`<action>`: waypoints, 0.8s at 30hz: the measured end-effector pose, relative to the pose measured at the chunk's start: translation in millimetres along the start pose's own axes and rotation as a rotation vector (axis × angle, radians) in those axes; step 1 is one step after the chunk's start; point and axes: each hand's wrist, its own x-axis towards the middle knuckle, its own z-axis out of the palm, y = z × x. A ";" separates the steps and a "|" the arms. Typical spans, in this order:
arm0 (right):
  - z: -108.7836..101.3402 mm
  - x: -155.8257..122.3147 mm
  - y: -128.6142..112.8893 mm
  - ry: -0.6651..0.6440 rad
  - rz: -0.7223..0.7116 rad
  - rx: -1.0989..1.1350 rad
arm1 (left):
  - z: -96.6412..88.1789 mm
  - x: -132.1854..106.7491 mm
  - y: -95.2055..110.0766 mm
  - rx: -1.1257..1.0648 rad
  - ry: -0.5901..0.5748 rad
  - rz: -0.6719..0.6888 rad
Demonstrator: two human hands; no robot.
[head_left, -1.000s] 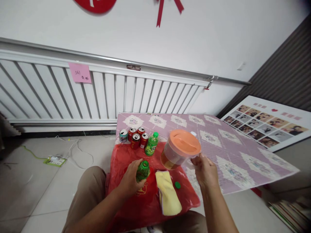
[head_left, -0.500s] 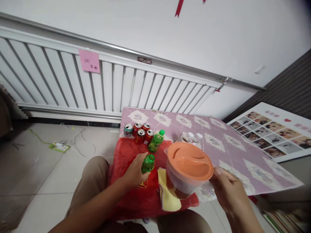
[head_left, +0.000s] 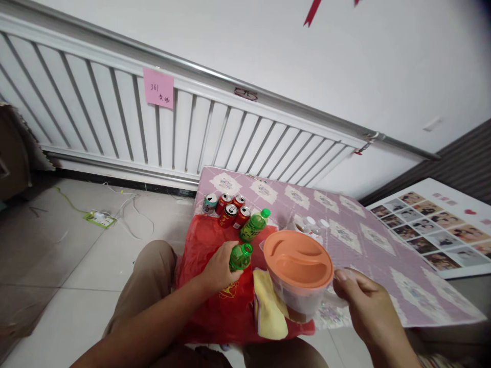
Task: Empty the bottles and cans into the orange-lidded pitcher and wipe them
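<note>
My left hand (head_left: 221, 268) is wrapped round an uncapped green plastic bottle (head_left: 241, 257) that stands over the red plastic bag (head_left: 199, 301). In my right hand (head_left: 362, 301) is the handle of a clear plastic pitcher (head_left: 297, 301) with an orange lid (head_left: 299, 258). A little brownish liquid shows low in the pitcher, which is held above the bag's right part and slightly tilted. Below and left of it lies a folded yellow cloth (head_left: 268, 309). Just behind the held bottle stands a second green bottle (head_left: 254, 226), with its green cap on.
Several red drink cans (head_left: 228, 215) and a teal can (head_left: 209, 203) stand left of the capped bottle. White-capped containers (head_left: 312, 225) sit behind the pitcher. A patterned lilac cloth (head_left: 345, 230) covers the table, against a white radiator (head_left: 184, 128). A power strip (head_left: 100, 219) lies on the floor.
The view has shifted and tilted a little. The pitcher has come slightly closer to the open bottle, and its handle shows more clearly. Both hands keep their holds.
</note>
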 end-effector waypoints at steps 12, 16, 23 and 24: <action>1.5 16.0 -28.6 -0.080 -0.045 -0.179 | 2.0 1.0 -4.9 0.015 0.013 0.008; 1.4 19.7 -30.4 -0.092 -0.083 -0.272 | 3.3 1.3 -7.3 0.003 0.020 0.015; 8.8 20.0 -47.0 -0.105 -0.141 -0.309 | 3.3 1.5 -7.8 -0.011 0.028 0.016; 9.8 19.7 -49.5 -0.102 -0.142 -0.312 | 3.0 1.4 -7.4 -0.011 0.030 0.015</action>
